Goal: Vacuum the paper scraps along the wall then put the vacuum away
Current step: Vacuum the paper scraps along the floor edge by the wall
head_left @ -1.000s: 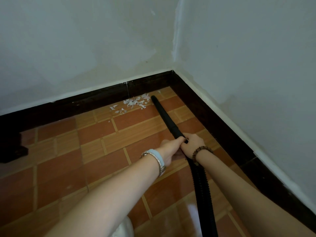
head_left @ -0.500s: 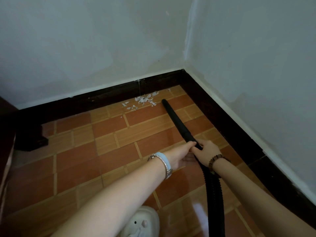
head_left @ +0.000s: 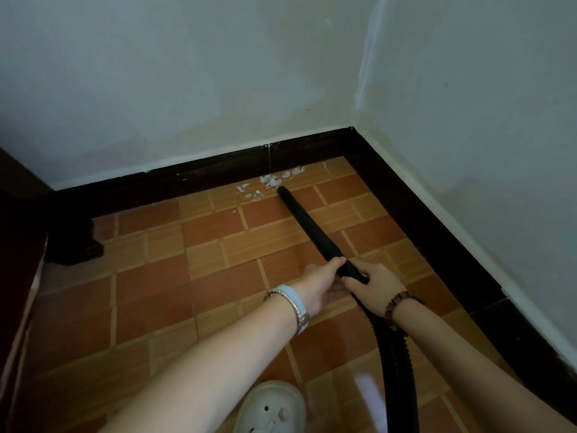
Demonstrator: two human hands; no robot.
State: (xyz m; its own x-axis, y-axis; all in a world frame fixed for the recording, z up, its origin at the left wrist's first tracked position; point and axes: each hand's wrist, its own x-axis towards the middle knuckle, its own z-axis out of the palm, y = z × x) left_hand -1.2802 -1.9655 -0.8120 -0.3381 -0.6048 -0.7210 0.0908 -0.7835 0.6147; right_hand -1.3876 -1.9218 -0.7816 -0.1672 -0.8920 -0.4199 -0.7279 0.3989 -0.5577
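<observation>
Two grips on one black vacuum tube (head_left: 307,225). The left grip (head_left: 321,285) curls round the tube from the left side, thumb on top. The right grip (head_left: 374,287) is closed round the tube's near end, just behind the left, where the ribbed hose (head_left: 396,370) joins.

The tube slants down to the tiled floor (head_left: 150,289), its open end near the far wall (head_left: 187,89). The paper scraps (head_left: 271,181) lie in a small scatter on the floor along the dark baseboard (head_left: 218,179), just beside the tube's mouth, to its left and behind it; contact cannot be told.

Left wrist: pale band (head_left: 293,303). Right wrist: bead bracelet (head_left: 395,304). A white slipper (head_left: 271,407) sits at the bottom edge and dark furniture (head_left: 18,245) at far left.
</observation>
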